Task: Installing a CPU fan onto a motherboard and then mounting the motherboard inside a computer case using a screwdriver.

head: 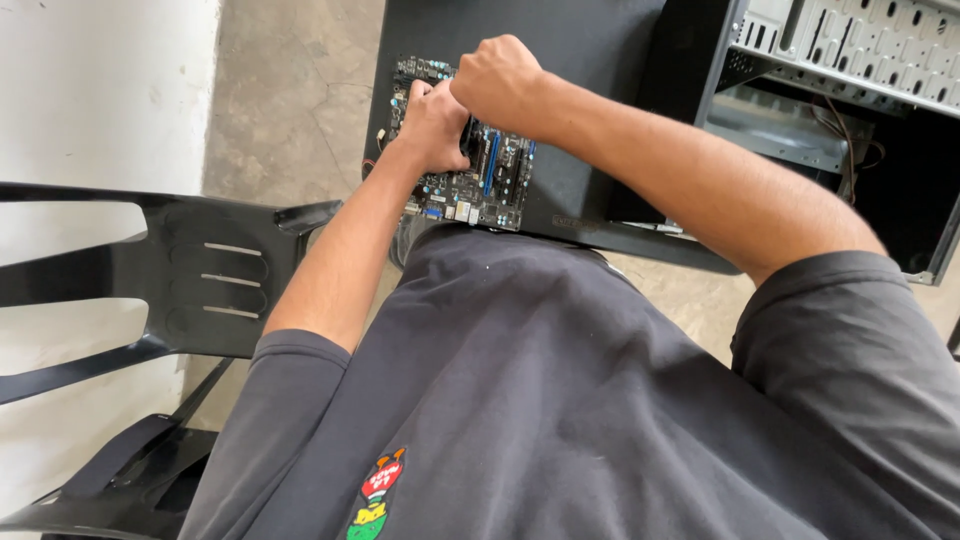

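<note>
Left hand [432, 125] is curled around a dark part on the motherboard [470, 165], fingers pressed tight on it. Right hand [497, 80] is a closed fist just above & touching the left; can't tell what it pinches, if anything. Board, w/ blue slots, lies on a flat black panel [580, 120] resting across the person's lap. Open PC case [850, 90] stands to the right, near the panel. Black plastic chair [190, 290] on the left, on concrete floor [290, 90].
</note>
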